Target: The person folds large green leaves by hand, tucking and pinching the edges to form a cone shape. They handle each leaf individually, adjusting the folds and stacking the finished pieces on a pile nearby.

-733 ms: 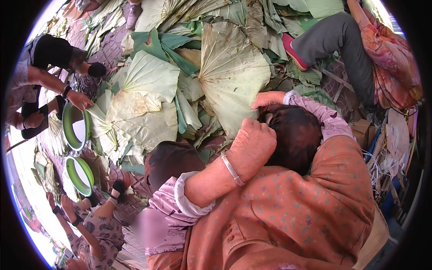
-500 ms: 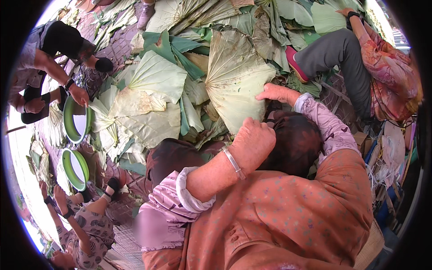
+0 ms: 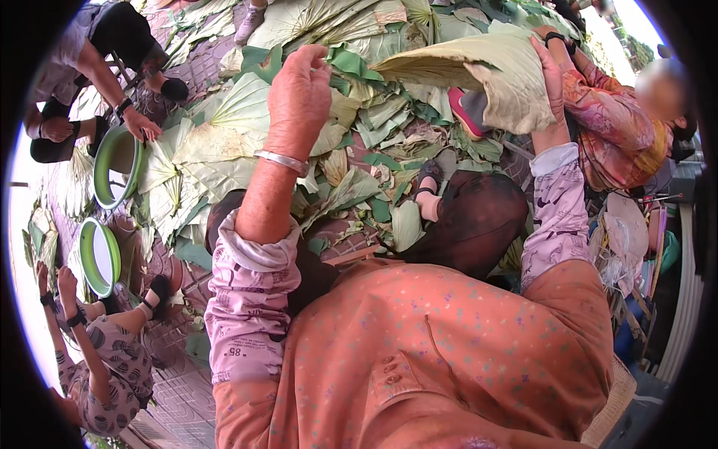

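Head view: we see a broad, pale green dried leaf [image 3: 516,71] lifted above the leaf-strewn ground at the upper right, its wide part curling downward. The right hand [image 3: 552,86] grips its right edge. The left hand [image 3: 299,97] is raised well apart from that leaf, over the spread leaves [image 3: 224,142]; its fingers look loosely bent, we see nothing in them, and we cannot tell whether they are closed. A silver bracelet [image 3: 282,161] circles the left wrist. Just beyond the lifted leaf sits a co-worker in a pink patterned top [image 3: 617,131]. At the left, another co-worker's hand [image 3: 142,123] hangs by a green-rimmed basin [image 3: 100,176], and a second basin [image 3: 86,262] stands nearby.
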`<state>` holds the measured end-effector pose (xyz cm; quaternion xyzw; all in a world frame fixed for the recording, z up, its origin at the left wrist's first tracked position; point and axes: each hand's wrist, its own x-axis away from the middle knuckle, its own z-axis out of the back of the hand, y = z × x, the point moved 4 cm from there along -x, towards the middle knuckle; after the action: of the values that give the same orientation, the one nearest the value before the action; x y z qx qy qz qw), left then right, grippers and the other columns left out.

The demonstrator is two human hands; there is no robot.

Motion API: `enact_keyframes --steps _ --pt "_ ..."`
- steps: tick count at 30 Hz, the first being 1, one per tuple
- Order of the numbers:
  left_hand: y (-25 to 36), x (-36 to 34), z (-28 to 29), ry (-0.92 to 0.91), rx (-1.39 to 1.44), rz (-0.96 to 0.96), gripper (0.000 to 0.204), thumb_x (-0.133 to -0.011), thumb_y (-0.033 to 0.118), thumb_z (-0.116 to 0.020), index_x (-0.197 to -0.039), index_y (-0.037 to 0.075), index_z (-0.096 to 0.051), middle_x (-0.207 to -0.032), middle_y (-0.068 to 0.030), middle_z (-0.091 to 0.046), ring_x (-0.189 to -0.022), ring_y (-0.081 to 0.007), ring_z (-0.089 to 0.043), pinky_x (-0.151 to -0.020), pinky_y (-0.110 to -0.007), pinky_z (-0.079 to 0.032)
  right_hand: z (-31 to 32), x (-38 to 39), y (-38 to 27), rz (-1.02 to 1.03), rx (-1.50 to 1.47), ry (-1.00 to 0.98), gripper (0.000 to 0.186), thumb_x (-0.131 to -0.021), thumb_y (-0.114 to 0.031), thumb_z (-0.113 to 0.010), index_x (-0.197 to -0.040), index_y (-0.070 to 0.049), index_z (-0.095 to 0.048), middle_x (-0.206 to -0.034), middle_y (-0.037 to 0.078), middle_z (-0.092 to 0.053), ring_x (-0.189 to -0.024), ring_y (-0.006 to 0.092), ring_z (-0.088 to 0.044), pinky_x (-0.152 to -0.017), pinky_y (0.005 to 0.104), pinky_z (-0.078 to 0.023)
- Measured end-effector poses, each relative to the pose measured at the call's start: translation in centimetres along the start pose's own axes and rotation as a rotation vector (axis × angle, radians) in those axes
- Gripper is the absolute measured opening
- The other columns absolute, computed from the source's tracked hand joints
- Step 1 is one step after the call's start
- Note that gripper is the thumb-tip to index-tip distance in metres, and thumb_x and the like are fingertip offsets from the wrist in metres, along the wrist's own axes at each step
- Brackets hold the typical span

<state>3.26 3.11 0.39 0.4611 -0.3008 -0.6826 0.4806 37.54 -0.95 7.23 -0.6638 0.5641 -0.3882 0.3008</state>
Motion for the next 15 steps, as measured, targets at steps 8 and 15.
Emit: enact_keyframes --steps 8,15 --pt "-1.2 2.1 -3.7 -0.311 0.038 -0.109 0.062 -0.068 0.017 -0.075 -0.120 -0.001 -0.047 -0.119 -0.0200 -0.052 -0.109 -0.0311 -0.051 -0.092 -0.036 -0.040 -7.8 3.9 -3.2 0.311 -0.057 -0.001 0.025 -0.087 -0.025 -0.051 -0.090 -0.002 -0.061 -0.089 0.011 -0.065 -0.077 0.0242 -0.062 -0.071 0.0381 -0.051" --pt "0.8 3.0 -6.7 -0.529 0.773 0.066 0.023 -0.088 0.011 -0.058 -0.109 0.002 -0.061 -0.095 0.0028 -0.063 -0.086 -0.0048 -0.052 -0.082 -0.023 -0.043 -8.6 6.6 -3.1 0.272 -0.122 -0.386 0.042 -0.093 -0.033 -0.043 -0.110 0.005 -0.052 -0.108 0.015 -0.060 -0.102 0.0276 -0.058 -0.088 0.0402 -0.045"
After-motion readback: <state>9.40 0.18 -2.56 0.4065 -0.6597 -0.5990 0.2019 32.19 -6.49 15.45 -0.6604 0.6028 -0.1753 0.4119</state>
